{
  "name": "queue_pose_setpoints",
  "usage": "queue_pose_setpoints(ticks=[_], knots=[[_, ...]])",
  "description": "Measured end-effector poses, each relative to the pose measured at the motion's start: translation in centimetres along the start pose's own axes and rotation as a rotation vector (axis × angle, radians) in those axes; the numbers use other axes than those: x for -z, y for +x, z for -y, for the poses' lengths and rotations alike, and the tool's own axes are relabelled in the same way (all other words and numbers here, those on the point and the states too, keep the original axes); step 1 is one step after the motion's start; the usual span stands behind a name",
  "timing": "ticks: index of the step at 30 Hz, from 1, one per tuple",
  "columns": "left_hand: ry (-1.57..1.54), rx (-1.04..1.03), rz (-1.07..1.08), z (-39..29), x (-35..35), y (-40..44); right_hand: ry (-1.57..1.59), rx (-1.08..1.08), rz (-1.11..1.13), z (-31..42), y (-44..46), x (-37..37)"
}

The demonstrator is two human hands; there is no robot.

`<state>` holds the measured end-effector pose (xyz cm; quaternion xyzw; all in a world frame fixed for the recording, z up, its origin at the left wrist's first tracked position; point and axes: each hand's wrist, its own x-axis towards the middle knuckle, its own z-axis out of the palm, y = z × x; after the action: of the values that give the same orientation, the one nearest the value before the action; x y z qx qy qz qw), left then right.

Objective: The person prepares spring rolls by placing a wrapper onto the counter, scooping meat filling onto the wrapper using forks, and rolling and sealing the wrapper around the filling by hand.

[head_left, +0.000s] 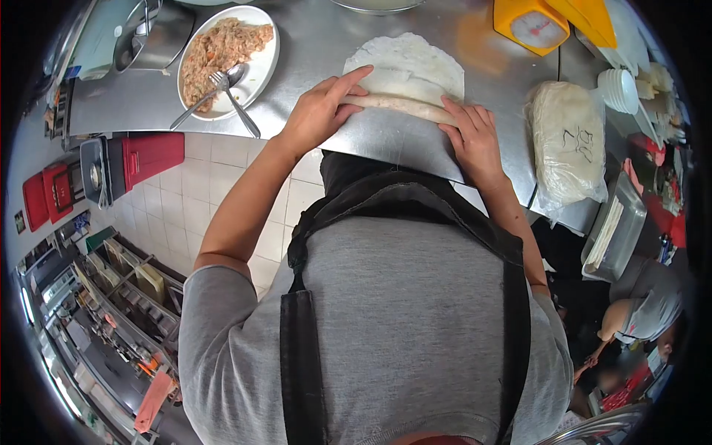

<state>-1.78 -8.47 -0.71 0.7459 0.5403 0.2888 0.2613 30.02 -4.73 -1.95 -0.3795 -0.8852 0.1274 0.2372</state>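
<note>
A round, thin white wrapper (pixel 404 59) lies flat on the steel counter, its near edge rolled around a filling into a long, slim roll (pixel 400 106). At the roll's left end, my left hand (pixel 320 111) grips it, thumb on the near side and index finger reaching over the wrapper. My right hand (pixel 475 137) has its bent fingers on the right end. The filling is hidden inside. To the left, a white oval plate (pixel 259 63) holds a reddish minced mixture (pixel 215 55), with a fork (pixel 236 104) and a spoon (pixel 208 98) resting on it.
A plastic-wrapped stack of white sheets (pixel 567 141) sits right of my right hand. Behind it are a yellow dial scale (pixel 530 26) and stacked white cups (pixel 617 90). A metal tray (pixel 615 230) is at the far right, near another person (pixel 645 304). A steel container (pixel 152 37) stands far left.
</note>
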Motion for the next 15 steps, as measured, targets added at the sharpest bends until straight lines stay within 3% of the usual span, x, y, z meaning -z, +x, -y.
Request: queue_pose_setpoints(ticks=[2, 5, 15], knots=[[-0.014, 0.003, 0.018, 0.3, 0.1, 0.0, -0.06, 0.031, 0.004, -0.2, -0.2, 0.2], [0.195, -0.159, -0.047, -0.8, 0.6, 0.6, -0.074, 0.013, -0.02, 0.9, 0.4, 0.7], [-0.06, 0.012, 0.059, -1.7, -1.1, 1.4, 0.042, -0.073, 0.121, 2.0, 2.1, -0.2]])
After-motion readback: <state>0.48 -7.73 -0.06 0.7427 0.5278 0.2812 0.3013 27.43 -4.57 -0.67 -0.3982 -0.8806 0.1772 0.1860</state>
